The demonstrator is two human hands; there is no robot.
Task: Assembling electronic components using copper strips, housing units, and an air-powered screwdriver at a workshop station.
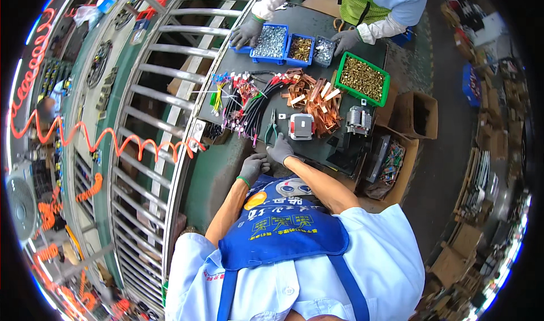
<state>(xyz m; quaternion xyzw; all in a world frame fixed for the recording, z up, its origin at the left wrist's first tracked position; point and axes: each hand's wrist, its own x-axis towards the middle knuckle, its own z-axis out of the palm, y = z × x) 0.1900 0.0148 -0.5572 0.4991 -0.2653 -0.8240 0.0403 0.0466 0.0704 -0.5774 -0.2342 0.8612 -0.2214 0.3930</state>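
Close to the table's near edge, my gloved right hand has its fingers around the handle ends of a pair of pliers with dark green handles. The jaws point away from me. Just left and nearer, my gloved left hand is in front of my apron with fingers curled; whatever they hold is hidden. A silver-grey, box-shaped part with red at its side sits right of the pliers. Beyond the pliers lies a bundle of black cables with coloured ends, beside a heap of copper strips.
Across the table, another person's gloved hands rest by blue bins of small metal parts. A green tray of brass fittings and a finned metal part are at right. Cardboard boxes stand beyond; a roller conveyor runs along the left.
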